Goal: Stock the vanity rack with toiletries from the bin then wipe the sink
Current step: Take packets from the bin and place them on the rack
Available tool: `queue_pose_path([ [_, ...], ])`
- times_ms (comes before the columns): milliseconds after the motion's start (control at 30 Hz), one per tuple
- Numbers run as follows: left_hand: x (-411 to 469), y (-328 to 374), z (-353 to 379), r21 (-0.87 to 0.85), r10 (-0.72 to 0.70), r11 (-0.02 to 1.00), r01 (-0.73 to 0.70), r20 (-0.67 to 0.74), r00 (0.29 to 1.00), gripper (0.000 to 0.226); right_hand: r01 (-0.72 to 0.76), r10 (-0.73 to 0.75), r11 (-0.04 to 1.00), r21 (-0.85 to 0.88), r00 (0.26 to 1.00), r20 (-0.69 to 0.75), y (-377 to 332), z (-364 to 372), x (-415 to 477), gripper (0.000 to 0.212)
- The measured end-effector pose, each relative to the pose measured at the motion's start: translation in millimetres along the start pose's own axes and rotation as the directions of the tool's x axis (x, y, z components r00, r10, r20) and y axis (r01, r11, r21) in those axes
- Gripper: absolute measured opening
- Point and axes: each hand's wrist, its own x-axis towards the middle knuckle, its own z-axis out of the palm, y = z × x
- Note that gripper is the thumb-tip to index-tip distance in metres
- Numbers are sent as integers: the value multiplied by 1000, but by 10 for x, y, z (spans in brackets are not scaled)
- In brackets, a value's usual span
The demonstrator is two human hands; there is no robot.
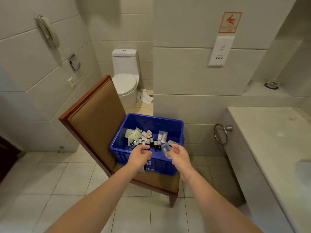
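My right hand has its fingers curled around a clear plastic packet, just above the near rim of the blue bin. My left hand hovers beside it, fingers curled inward; I cannot tell whether they hold anything. Small dark bottles and pale sachets lie loose on the bin's floor. The bin sits on the seat of a brown chair. The bench with the sink stands to the right, apart from the chair.

A toilet stands beyond the brown chair.
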Motion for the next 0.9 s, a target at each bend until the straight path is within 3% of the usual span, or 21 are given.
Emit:
queue_pose_path([
  [200,414,-33,-212,-53,-62,997,62,9,998,35,-56,57,998,-34,998,35,-87,282,472,44],
  [467,1420,-24,-237,-26,-188,982,190,50,981,31,-153,155,982,-112,988,16,-47,551,1436,25],
  [567,1805,-68,-185,-17,-250,968,252,73,966,32,-202,207,969,-145,978,17,29,582,1790,37],
  [900,2706,-363,137,34,-417,908,417,143,898,33,-402,400,902,-158,915,-47,306,562,2662,40],
])
